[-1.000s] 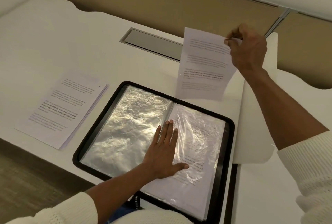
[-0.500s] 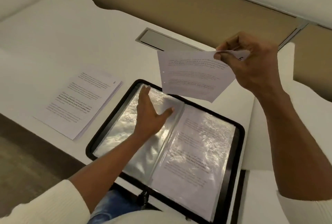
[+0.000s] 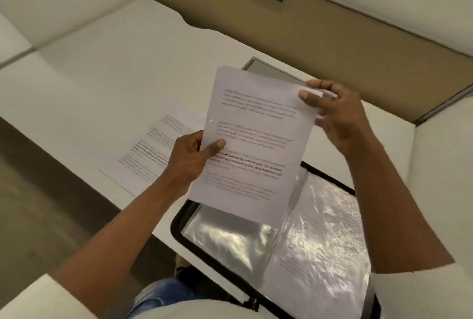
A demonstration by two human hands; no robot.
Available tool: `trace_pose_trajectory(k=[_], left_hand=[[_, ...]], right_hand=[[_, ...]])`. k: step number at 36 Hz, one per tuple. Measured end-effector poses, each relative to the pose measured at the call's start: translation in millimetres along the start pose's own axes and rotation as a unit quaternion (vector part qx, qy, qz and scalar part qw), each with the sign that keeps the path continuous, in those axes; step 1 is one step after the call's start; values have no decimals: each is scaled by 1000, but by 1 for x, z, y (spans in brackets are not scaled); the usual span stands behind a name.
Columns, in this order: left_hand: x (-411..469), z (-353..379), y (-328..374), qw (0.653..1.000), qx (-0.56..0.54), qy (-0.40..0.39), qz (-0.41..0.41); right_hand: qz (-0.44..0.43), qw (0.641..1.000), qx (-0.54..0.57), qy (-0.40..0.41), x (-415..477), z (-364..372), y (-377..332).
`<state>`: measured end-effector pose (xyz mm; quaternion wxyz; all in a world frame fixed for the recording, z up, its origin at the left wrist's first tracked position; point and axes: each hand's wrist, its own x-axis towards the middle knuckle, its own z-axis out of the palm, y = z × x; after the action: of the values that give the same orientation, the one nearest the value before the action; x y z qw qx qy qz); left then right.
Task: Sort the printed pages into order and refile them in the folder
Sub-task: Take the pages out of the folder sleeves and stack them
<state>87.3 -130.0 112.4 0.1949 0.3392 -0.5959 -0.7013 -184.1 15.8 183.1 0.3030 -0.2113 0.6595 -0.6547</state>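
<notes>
Both hands on one printed page [image 3: 253, 139] — left hand [image 3: 186, 162] pinches its left edge, right hand [image 3: 335, 116] pinches the top corner; held taut above the open display folder [image 3: 317, 236], likely for sleeving; loose stack [image 3: 151, 149] waits alongside.

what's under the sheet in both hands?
The open folder: its shiny left sleeve shows below the sheet, a printed page in the right sleeve beside it. The folder's upper left is covered.

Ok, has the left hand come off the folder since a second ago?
Yes. The left hand has come off the folder, where it pressed flat, and risen beyond its far left edge, now pinching the page that the right hand holds.
</notes>
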Motion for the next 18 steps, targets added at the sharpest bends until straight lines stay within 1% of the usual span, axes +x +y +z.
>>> trace_pose_trajectory(k=[2,4,7,9,11,14,18], left_hand=[[6,-23,0,1000,-7,18,-18],[14,-46,-2,999,-6,35,-37],[29,-80,-6,995,-5,56,-80],[39,-101,-10,993,13,64,-103],[50,-120,-13,990,45,66,-119],[67,-145,-21,982,122,71,-123],[90,-171,-35,958,248,94,-108]], right_hand=[[54,998,41,9,6,20,23],[105,993,56,9,6,42,45],[169,984,60,-11,1,77,78],[196,979,39,-31,-5,100,97],[213,976,14,-37,-11,121,113],[233,972,3,-18,-18,151,136],[246,969,-14,13,-21,184,163]])
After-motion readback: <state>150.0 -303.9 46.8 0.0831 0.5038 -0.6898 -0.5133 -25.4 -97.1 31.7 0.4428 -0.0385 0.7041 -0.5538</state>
